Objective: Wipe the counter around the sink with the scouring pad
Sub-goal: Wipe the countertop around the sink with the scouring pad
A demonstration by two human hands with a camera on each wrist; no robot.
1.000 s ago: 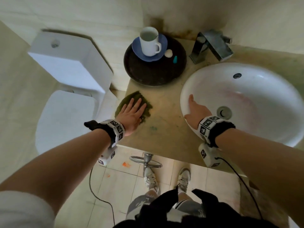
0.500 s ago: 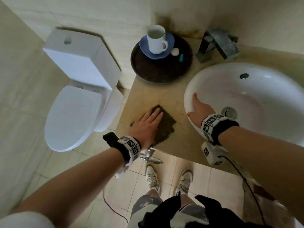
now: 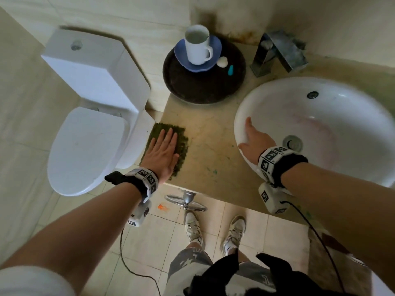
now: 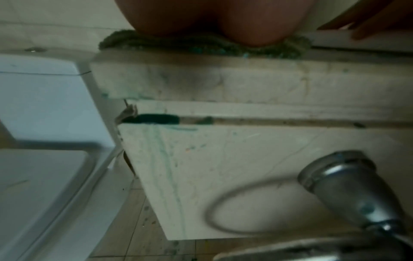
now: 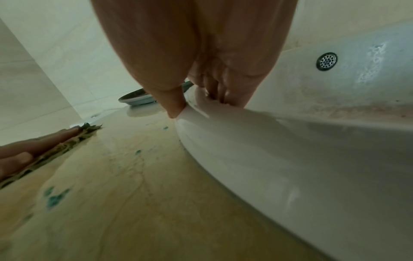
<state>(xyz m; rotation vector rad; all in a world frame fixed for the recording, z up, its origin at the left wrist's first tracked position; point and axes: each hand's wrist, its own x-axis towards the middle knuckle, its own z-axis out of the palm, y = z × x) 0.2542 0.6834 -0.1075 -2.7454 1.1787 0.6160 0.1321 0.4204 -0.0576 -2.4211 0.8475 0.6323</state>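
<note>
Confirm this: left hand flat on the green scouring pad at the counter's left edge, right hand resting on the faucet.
Wrong in one respect. The left hand does press flat on the green scouring pad at the counter's left edge, but the right hand grips the sink rim, not the faucet. The head view shows it.

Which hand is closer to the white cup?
Left. The left hand presses the scouring pad just below the white cup; the right hand sits farther off on the sink rim.
</note>
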